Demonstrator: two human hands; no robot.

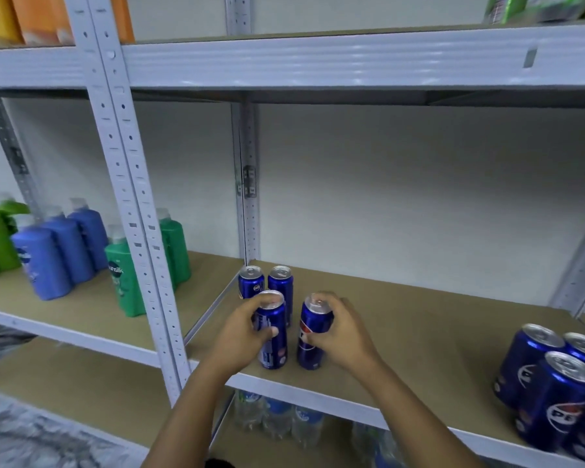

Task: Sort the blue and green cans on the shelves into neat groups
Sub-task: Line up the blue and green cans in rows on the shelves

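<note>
Each hand, left hand (pixel 242 336) and right hand (pixel 340 327), gripped a blue can (pixel 273 346), likely to line them up with two cans (pixel 265 282) at twelve o'clock.

Middle shelf (pixel 402 319) — left hand (pixel 242 336) grips one blue can (pixel 273 346), right hand (pixel 340 327) grips its neighbour can (pixel 313 336). Two back cans (pixel 265 282) at 12 o'clock; can cluster (pixel 554 383) at 3 o'clock — shampoo bottles (pixel 68 251) at 9.

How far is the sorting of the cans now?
Done: two blue cans stand together at the shelf's back left. In hand: the left hand and right hand each grip one blue can in front of them. Left: the blue cluster at right; green packs remain above.
</note>
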